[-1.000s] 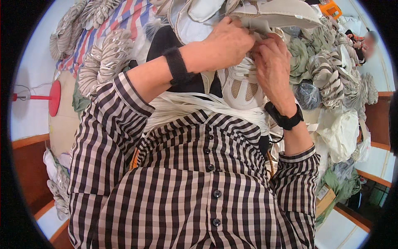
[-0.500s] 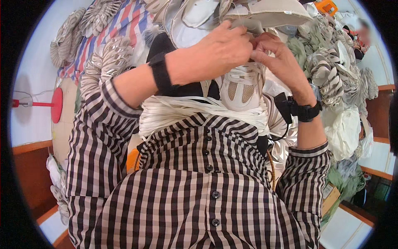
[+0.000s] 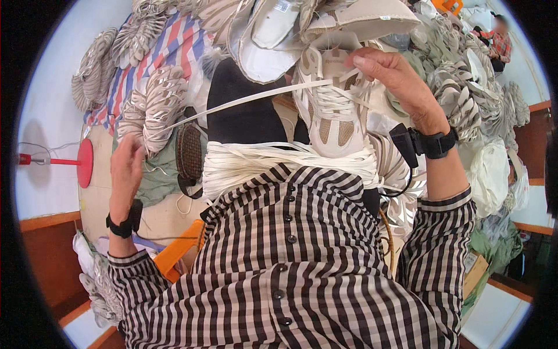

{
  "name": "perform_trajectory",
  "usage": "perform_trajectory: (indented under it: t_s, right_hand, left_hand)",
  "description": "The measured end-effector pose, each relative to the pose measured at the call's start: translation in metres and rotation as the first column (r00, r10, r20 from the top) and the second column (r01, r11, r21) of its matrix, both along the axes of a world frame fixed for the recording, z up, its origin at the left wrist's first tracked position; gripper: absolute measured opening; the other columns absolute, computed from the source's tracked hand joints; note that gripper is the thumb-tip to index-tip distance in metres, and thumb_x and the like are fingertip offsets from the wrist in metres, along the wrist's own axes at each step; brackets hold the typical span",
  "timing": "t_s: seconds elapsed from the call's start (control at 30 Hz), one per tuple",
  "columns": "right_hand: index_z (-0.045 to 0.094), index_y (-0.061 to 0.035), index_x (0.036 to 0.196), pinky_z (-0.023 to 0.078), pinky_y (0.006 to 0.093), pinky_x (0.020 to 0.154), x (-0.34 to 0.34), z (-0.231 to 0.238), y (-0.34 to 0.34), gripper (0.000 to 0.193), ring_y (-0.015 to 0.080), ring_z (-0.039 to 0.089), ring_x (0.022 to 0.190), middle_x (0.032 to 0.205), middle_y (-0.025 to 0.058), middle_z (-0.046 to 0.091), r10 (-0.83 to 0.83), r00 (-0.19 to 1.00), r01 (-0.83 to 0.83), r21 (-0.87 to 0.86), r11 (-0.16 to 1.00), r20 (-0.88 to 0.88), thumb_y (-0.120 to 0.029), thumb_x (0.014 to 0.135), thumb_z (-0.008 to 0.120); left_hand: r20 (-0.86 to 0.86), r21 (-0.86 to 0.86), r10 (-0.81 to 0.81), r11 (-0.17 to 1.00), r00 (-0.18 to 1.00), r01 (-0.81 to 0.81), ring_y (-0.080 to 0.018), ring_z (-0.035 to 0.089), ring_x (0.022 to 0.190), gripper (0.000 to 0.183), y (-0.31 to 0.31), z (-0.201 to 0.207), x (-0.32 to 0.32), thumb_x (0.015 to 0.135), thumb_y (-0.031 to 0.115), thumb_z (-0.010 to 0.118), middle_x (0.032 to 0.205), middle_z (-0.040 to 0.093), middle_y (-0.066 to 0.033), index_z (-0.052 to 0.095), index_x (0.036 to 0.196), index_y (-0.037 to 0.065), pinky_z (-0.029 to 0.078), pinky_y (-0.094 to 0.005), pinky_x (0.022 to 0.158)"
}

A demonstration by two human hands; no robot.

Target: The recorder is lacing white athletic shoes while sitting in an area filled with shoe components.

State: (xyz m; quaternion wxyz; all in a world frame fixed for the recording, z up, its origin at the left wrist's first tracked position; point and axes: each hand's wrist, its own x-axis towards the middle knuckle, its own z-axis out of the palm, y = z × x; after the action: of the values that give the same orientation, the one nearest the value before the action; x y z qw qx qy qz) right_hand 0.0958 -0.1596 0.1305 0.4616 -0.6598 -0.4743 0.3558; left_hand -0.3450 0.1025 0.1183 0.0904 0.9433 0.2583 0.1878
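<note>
On my lap rests a beige and white sneaker upper (image 3: 318, 123), toe toward me, with its lace threaded through the front eyelets. A flat white shoelace (image 3: 250, 98) runs taut from the upper down to the left. Its far end is in the pinched fingers of my left hand (image 3: 127, 168), held out at the far left. With closed fingers my right hand (image 3: 401, 84) grips the upper's right side near the tongue; whether lace is also in those fingers is hidden. A thick bundle of white laces (image 3: 256, 171) lies across my lap.
More shoe uppers (image 3: 270, 29) sit just beyond the one in work. Stacked uppers lie left (image 3: 163, 107) and right (image 3: 459, 104). A striped sheet (image 3: 168, 46), a red disc-shaped stand (image 3: 85, 163) and an orange stool (image 3: 174, 253) are at left. Another person (image 3: 499, 43) sits far right.
My left hand has swung from the shoe upper out to the far left, drawing the shoelace tight. My right hand has stayed by the upper, which shows more fully now.
</note>
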Motion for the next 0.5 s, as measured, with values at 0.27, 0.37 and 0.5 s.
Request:
perform_trajectory:
  t_s: [0.27, 0.37, 0.5]
  right_hand:
    - [0.064, 0.0033, 0.096, 0.041, 0.0266, 0.076, -0.01, -0.006, 0.007, 0.036, 0.0128, 0.052, 0.088, 0.099, 0.0066, 0.059, 0.001, 0.922, -0.013, 0.028, 1.0, 0.386, -0.032, 0.092, 0.057]
    - [0.062, 0.003, 0.095, 0.043, 0.028, 0.07, -0.008, -0.016, 0.007, 0.035, 0.0154, 0.054, 0.083, 0.092, 0.0094, 0.061, -0.058, 0.891, -0.013, 0.154, 0.988, 0.449, -0.031, 0.091, 0.057]
    - [0.061, 0.0017, 0.095, 0.044, 0.0306, 0.073, -0.008, -0.012, 0.003, 0.03, 0.0177, 0.056, 0.092, 0.106, 0.0088, 0.062, -0.063, 0.882, -0.012, 0.156, 0.988, 0.467, -0.028, 0.088, 0.059]
  left_hand:
    - [-0.074, -0.13, 0.356, 0.923, 0.932, -0.363, -0.035, 0.053, 0.067, 0.009, 0.092, -0.091, -0.126, 0.082, 0.003, 0.055, 0.072, 0.054, -0.0182, 0.046, 0.083, -0.001, 0.043, -0.0397, 0.063]
    - [-0.086, 0.066, 0.389, 0.921, 0.917, -0.385, -0.0181, 0.054, 0.059, 0.01, 0.121, -0.115, -0.158, 0.086, 0.006, 0.053, 0.063, 0.05, -0.0087, 0.047, 0.08, 0.001, 0.044, -0.0308, 0.057]
    - [-0.067, -0.11, 0.458, 0.879, 0.886, -0.463, -0.0191, 0.054, 0.059, 0.01, 0.124, -0.124, -0.165, 0.085, 0.008, 0.054, 0.062, 0.05, -0.0094, 0.049, 0.08, 0.001, 0.044, -0.031, 0.056]
